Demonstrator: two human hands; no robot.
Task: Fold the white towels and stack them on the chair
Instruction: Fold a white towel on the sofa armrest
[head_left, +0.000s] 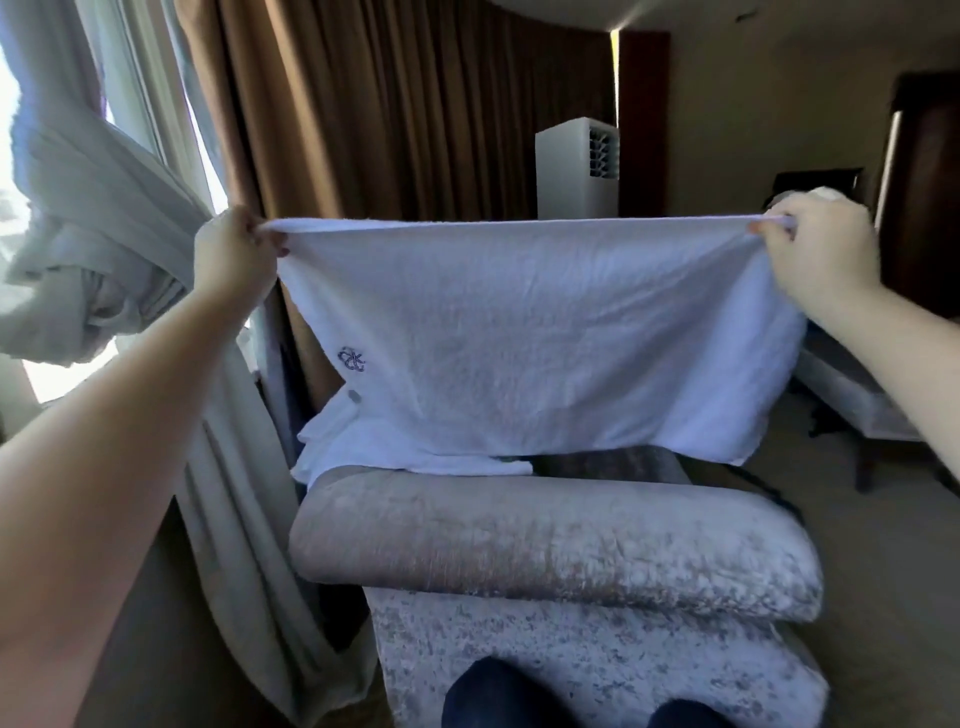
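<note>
A white towel (535, 343) with a small dark embroidered logo hangs stretched flat in the air above the chair. My left hand (234, 254) pinches its top left corner and my right hand (815, 249) pinches its top right corner. Below it stands a grey crushed-velvet armchair (550, 545), seen from behind its backrest. More white towel fabric (374, 452) lies on the chair's seat, mostly hidden behind the hanging towel and the backrest.
A tied-back pale curtain (104, 249) hangs at the left by the window, with brown drapes (415, 114) behind the chair. A white tall unit (576, 166) stands at the back. A bed edge (852, 395) lies at the right. My dark trouser knees (498, 696) show at the bottom.
</note>
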